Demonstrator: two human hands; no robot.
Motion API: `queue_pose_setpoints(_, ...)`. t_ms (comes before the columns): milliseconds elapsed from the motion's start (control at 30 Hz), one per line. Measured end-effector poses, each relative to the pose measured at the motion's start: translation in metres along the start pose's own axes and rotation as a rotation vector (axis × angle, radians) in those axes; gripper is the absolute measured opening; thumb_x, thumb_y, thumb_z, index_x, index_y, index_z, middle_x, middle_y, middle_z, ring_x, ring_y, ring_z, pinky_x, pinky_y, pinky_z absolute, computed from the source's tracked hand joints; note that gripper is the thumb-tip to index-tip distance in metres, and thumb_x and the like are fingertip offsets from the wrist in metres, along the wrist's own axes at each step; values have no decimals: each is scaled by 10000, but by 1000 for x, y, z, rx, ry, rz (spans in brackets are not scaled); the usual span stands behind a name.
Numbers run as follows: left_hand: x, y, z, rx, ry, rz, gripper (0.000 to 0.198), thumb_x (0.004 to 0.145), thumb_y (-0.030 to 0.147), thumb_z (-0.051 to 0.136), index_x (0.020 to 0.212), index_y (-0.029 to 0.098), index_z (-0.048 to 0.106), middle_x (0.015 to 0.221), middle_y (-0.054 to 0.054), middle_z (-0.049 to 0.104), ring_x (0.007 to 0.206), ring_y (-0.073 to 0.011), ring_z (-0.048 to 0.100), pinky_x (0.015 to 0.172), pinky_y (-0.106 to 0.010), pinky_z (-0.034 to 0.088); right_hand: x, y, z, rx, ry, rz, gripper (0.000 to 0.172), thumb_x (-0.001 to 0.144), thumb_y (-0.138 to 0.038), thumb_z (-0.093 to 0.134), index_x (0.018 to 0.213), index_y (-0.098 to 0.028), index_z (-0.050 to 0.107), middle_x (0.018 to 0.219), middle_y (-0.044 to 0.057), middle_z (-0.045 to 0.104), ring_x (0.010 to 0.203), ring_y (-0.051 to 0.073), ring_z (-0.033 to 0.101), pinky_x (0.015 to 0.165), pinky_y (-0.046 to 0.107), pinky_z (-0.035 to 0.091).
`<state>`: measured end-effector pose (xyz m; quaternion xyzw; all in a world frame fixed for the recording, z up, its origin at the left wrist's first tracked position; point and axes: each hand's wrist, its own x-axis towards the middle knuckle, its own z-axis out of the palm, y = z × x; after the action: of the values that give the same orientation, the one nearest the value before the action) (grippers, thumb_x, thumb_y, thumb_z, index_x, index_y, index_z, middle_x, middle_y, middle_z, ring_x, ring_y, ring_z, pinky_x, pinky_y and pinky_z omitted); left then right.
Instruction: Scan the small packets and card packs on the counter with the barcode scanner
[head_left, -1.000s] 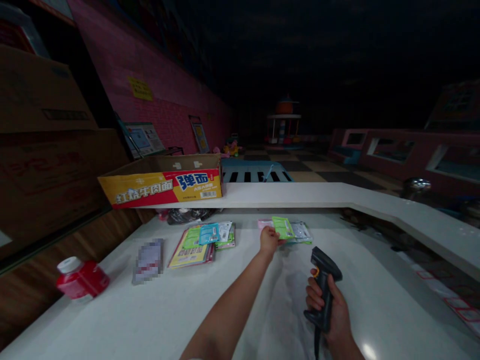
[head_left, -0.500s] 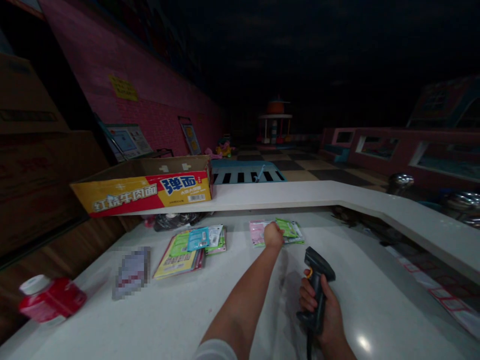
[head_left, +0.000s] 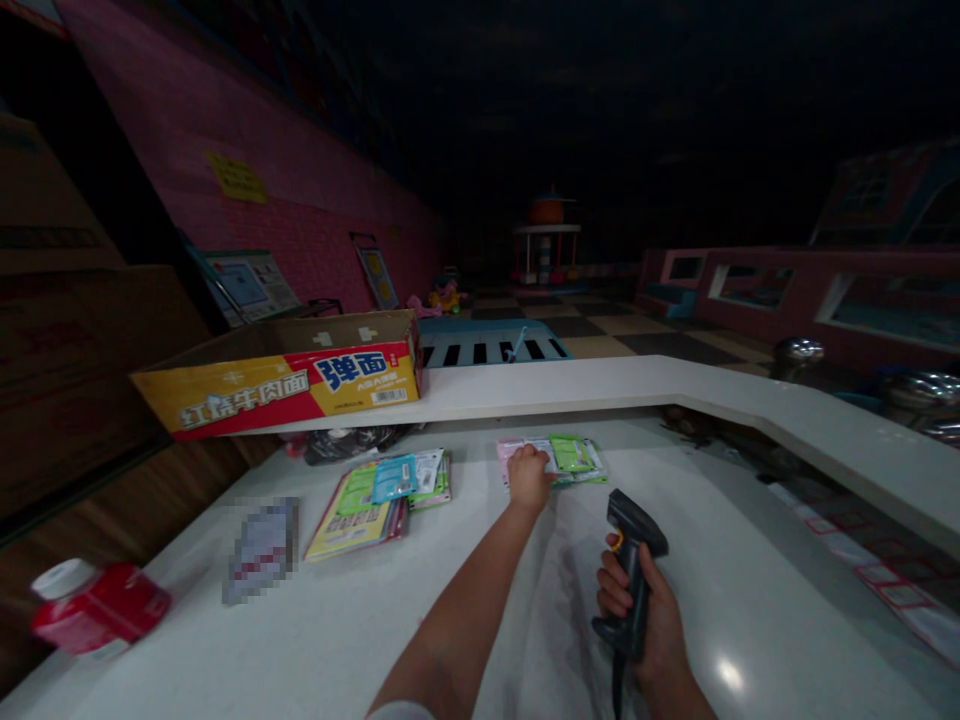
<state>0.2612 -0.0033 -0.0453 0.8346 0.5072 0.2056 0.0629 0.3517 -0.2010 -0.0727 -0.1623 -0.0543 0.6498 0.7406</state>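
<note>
Printed sachets [head_left: 574, 457] | I see my left hand [head_left: 529, 478] on them, grip unclear | my right hand [head_left: 651, 615] clenches a barcode scanner [head_left: 631, 530] just beside them | light fingertip pressure should suit best

Head-worn view, forward and down, close above left hand [head_left: 529, 478], right hand [head_left: 637, 600]

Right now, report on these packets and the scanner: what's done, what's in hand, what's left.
Done, it seems: packets lie flat in two piles on the white counter. In hand: the left hand rests on the pink and green packets, and the right hand grips a black barcode scanner. Left: the pile of packets further left, which neither hand touches.
</note>
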Motion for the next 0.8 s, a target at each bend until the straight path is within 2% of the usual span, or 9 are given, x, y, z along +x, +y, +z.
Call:
queue_pose_setpoints(133,-1,8,1,-5,27,26,292,778,325,729,1055,235,706,1084,-74,602,1090,-251,497,927,-376,377,0,0,0,5,7,-5,320,754,-409,771,905,-164,628,560,-84,430,401,19,341,369,121,293)
queue_pose_setpoints(300,-2,17,4,-6,-3,35,233,831,261,663,1056,266,723,1108,-83,593,1120,-259,467,933,-397,366,0,1,1,9,15,-19,326,750,-403,775,916,-164,628,557,-87,431,400,21,346,367,119,290)
queue_pose_setpoints(467,-6,14,0,-35,27,43,262,828,275,666,1085,252,709,1123,-81,597,1122,-263,469,948,-404,365,0,0,-1,7,11,-6,313,760,-390,765,920,-161,623,559,-84,435,403,26,351,366,123,300)
queue_pose_setpoints(633,-21,-7,-18,-63,98,35,263,833,277,649,1088,242,701,1135,-78,598,1127,-250,473,965,-389,365,-2,0,-4,-22,15,19,287,784,-379,740,930,-168,612,569,-82,439,414,33,357,373,128,326)
queue_pose_setpoints(800,-43,-53,-52,-26,168,-31,267,862,255,583,1104,237,692,1133,-87,589,1129,-248,471,969,-384,358,-6,2,-5,-112,13,69,267,807,-372,715,945,-169,612,581,-70,442,423,49,360,369,146,342)
